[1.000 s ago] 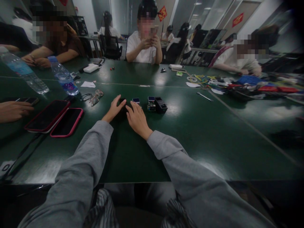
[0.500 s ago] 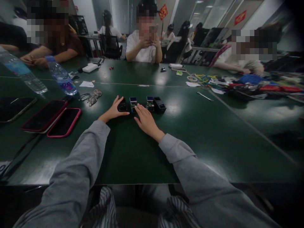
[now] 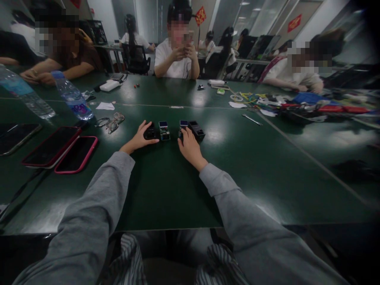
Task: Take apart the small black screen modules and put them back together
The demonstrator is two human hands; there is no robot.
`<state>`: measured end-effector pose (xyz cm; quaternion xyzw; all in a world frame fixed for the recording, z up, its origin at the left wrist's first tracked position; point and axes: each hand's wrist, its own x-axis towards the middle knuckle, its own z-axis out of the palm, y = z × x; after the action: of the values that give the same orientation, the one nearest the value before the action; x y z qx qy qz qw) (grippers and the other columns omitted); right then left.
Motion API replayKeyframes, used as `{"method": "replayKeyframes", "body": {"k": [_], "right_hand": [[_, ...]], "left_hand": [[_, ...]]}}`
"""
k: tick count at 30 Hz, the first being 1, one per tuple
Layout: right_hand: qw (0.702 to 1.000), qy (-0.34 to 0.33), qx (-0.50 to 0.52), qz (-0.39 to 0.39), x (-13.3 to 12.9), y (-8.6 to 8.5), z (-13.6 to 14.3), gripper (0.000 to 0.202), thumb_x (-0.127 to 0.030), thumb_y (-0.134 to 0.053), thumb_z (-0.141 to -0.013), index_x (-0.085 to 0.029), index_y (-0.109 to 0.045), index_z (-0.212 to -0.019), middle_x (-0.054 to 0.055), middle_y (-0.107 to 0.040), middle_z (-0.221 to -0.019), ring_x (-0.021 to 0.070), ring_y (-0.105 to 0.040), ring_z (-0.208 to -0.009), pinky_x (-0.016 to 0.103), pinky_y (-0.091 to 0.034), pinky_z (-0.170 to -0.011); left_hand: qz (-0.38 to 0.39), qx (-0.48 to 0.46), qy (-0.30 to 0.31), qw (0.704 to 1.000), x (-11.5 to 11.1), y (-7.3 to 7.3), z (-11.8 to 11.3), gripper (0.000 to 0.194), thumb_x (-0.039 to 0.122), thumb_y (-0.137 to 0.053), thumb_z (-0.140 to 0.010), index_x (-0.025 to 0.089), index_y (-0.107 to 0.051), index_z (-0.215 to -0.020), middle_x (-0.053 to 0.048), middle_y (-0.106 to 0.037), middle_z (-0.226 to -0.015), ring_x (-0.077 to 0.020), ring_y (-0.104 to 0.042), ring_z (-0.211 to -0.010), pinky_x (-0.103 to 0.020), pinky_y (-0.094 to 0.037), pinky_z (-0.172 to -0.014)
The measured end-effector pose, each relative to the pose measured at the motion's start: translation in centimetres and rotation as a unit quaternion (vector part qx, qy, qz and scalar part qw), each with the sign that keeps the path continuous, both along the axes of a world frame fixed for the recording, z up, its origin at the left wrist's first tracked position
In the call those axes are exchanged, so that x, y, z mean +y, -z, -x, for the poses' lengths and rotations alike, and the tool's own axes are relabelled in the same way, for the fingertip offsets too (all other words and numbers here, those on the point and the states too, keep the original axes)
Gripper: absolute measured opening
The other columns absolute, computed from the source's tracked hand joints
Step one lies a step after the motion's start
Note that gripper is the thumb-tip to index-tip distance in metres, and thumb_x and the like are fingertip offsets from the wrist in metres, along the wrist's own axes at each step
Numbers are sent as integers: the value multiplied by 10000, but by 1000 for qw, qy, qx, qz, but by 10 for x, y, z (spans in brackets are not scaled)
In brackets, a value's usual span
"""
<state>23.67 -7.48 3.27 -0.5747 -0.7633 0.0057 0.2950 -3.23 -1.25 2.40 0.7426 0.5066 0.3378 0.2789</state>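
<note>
My left hand rests around a black case, thumb and fingers spread on either side of it. Just right of that case stands a small circuit module with a screen. A second such module is partly covered by my right hand, whose fingers are bent over it and touch it. Against its right side leans another black case. Whether my right fingers grip the module is hard to see, but they look closed on its sides.
Phones and two bottles lie or stand at the left, near glasses. Tangled cables and a metal tool are at the right. People sit across the green table.
My right hand has moved right, from beside the left module to the right module, and its fingers have bent over it. My left hand stays at the left case. The view has shifted slightly.
</note>
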Motion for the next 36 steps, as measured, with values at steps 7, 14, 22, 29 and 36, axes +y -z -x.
{"method": "replayKeyframes", "body": {"k": [7,14,22,29,36], "right_hand": [[999,-51,2,-6,-4,-4,9,511,-254,-347,-987,-139,-379,-1484,171,-364,-1535,276,-409,-1399,489,-437,-1105],[992,74,32,-102,9,-17,-28,462,-247,-327,-987,-151,-485,-1410,171,-471,-1423,296,-427,-1348,523,-391,-1107],[996,69,41,-29,24,8,-55,526,-303,-487,-930,-83,-476,-1408,238,-475,-1363,325,-525,-1261,495,-477,-1035],[998,64,17,1,13,10,-44,578,-343,-522,-935,-144,-414,-1467,220,-467,-1369,339,-554,-1221,520,-524,-959],[999,43,29,10,15,13,-44,611,-290,-531,-917,-146,-366,-1488,208,-470,-1350,324,-533,-1243,515,-511,-978]], "left_hand": [[13,-14,-8,1000,-4,-6,-1,1130,611,-854,-532,236,-399,-1496,-147,-121,-1659,-386,-105,-1528,-554,-125,-1233],[61,-258,-64,962,1,-6,4,748,686,-519,-844,267,-455,-1460,-81,-401,-1571,-283,-378,-1449,-471,-257,-1212],[34,-257,-77,963,0,-1,3,673,633,-556,-847,246,-526,-1396,-93,-481,-1515,-264,-409,-1431,-448,-291,-1201],[31,-264,-93,959,1,4,3,638,597,-581,-843,229,-556,-1363,-106,-545,-1455,-257,-478,-1376,-450,-341,-1171],[52,-283,-79,954,-7,-4,-4,610,562,-639,-818,212,-602,-1316,-102,-619,-1369,-276,-536,-1318,-462,-375,-1154]]}}
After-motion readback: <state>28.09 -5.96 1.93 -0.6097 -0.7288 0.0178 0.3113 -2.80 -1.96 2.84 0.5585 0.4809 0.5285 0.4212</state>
